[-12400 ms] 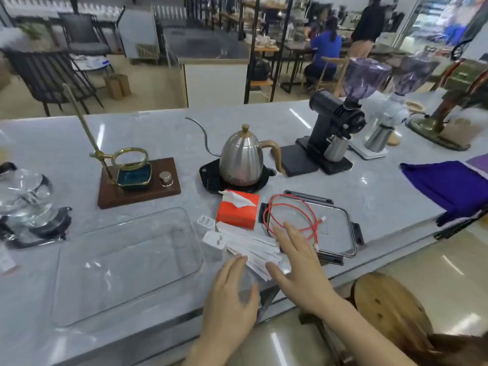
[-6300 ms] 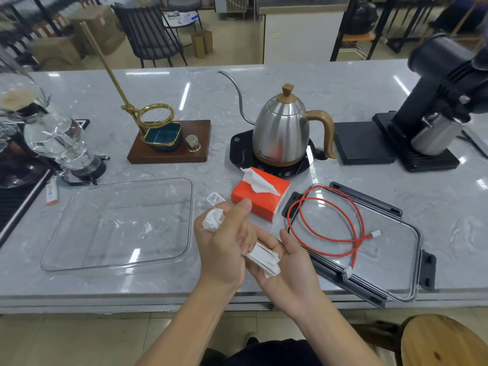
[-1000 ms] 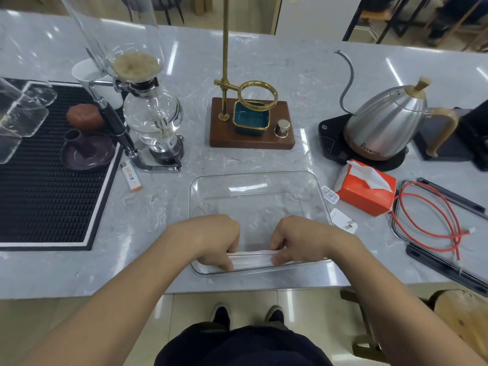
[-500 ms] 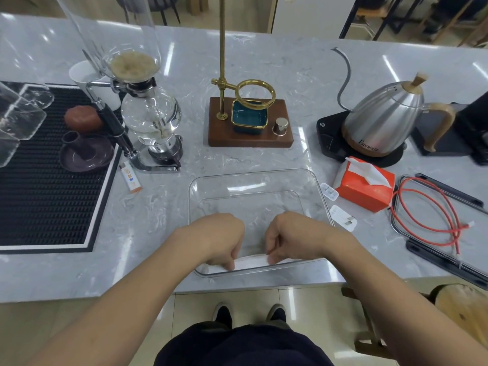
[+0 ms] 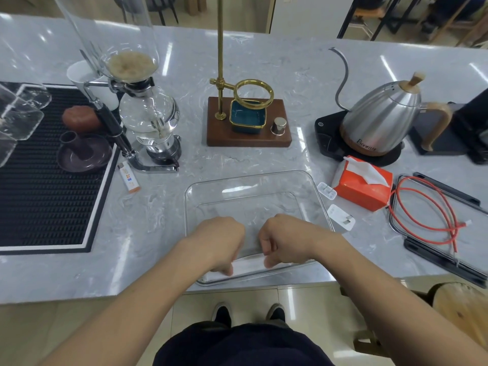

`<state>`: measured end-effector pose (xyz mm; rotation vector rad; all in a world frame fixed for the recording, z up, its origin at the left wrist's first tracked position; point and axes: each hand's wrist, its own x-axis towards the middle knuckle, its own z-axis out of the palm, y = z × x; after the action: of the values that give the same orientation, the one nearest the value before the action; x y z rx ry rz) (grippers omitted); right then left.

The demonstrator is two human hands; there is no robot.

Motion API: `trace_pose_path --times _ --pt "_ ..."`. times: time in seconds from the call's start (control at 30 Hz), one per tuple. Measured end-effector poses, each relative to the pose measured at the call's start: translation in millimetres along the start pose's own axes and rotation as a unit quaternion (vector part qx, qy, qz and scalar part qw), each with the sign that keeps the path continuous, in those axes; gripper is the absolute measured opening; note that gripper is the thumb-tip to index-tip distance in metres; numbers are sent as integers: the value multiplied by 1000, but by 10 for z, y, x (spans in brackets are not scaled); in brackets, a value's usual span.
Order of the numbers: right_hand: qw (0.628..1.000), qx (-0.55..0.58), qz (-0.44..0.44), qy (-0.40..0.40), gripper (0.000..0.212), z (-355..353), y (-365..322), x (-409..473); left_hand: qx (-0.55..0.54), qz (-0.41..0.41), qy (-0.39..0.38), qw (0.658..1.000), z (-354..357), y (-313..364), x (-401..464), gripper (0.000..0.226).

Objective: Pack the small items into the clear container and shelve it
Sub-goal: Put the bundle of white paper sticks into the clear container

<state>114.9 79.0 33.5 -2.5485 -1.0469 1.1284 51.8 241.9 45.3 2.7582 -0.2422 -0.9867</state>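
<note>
Now, white packets going into the clear container (image 5: 253,186)

Both hands are down in its near end; the left hand (image 5: 220,243) and right hand (image 5: 284,240) curl their fingers onto the white packets (image 5: 248,265), seemingly squaring them against the wall; two chargers (image 5: 340,217) wait just beside it; the red cable (image 5: 425,210) lies on the lid (image 5: 446,194)

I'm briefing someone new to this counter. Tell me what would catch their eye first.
Nearest the camera, the left hand and right hand press a stack of white paper packets into the near end of the clear container. Behind it stands a brass pour-over stand, with a glass siphon brewer to its left. At right, a steel gooseneck kettle sits behind an orange tissue pack and a coiled red cable.
</note>
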Motion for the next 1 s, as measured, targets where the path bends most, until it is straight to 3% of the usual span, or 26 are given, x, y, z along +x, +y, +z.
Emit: trace_pose_path --times 0.4,0.67,1.0 --pt "998 61 14 24 17 61 10 -22 -28 11 -7 1000 19 -120 -9 17" --pt "995 84 13 49 26 176 -83 13 10 25 -14 1000 -40 -244 -41 18" --pt "993 101 24 53 15 156 -135 -22 37 11 19 999 15 -177 -49 16"
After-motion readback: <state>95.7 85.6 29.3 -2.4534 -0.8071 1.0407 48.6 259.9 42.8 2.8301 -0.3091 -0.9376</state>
